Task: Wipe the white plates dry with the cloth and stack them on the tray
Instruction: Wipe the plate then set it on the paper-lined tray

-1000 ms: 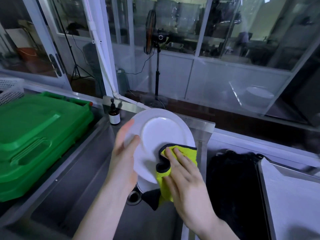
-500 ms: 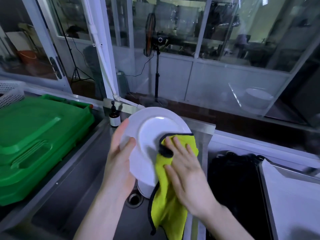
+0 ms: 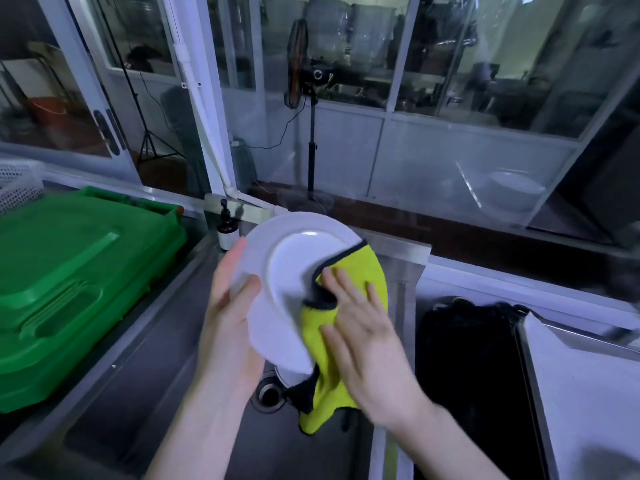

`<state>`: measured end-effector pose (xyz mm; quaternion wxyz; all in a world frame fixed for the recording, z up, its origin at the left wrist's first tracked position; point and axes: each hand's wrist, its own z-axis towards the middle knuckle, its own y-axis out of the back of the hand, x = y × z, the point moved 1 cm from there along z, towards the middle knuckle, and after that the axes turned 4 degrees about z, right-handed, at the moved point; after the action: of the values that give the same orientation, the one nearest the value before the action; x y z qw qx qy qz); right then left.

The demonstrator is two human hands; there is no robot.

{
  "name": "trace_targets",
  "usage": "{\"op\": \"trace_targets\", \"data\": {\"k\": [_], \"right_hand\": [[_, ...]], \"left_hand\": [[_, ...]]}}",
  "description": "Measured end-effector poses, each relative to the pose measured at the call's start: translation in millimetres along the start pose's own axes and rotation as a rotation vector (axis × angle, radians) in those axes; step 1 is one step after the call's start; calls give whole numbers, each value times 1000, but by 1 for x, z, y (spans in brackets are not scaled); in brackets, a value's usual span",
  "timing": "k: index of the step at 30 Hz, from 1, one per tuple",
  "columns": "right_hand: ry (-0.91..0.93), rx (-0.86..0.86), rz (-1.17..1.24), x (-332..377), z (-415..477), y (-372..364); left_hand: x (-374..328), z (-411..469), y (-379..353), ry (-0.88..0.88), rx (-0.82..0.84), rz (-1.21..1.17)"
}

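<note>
You have a single view, from the wide-angle camera on your head. It faces forward and tilts down into the steel sink (image 3: 145, 393), near enough that your left hand (image 3: 228, 327), holding the white plate (image 3: 287, 265), and your right hand (image 3: 367, 337) fill the centre. The green crate (image 3: 69, 278) lies at 9 o'clock, the black bin (image 3: 464, 358) at 3 o'clock, the glass partition (image 3: 450, 81) at 12 o'clock.

The stainless steel sink basin (image 3: 138, 393) lies open at lower left, down to its round drain (image 3: 268, 393). A large green plastic bin lid (image 3: 69, 271) walls its left side. A small brown pump bottle (image 3: 227, 232) stands on the back ledge, just beside the tilted round white plate (image 3: 277, 265). A glass partition (image 3: 450, 150) closes the far side.
</note>
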<state>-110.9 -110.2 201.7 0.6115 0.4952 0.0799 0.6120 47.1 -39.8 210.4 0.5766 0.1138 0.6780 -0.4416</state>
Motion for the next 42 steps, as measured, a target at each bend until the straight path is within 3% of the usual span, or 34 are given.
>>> {"op": "trace_targets", "data": {"k": [3,8,12,14,19,21,25,30,32,38,42], "right_hand": [[73,36,-41,13,8,-14],[-132,1,-116,-7,56,4],[-329,-134,157,-25,58,22],[-274,-103,188,-19,53,22],[116,146,55,4,52,7],[85,155,24,-3,60,14],[-181,19,163,-20,70,30],[93,169,129,1,52,6],[118,174,98,-6,54,9],[-272,-67,332,-37,41,37],[-189,-82,321,-26,-26,18]], "left_hand": [[9,-6,-7,-10,17,83],[9,-15,-12,12,48,147],[-5,-15,-5,-13,118,169],[-6,-12,-6,-49,155,220],[0,-11,-10,-66,161,304],[0,-11,-5,-36,142,266],[-3,-10,1,-34,136,258],[-2,-8,-1,-42,175,282],[0,-10,-3,-50,172,278],[-12,-6,5,20,36,116],[-19,6,11,12,-74,-14]]}}
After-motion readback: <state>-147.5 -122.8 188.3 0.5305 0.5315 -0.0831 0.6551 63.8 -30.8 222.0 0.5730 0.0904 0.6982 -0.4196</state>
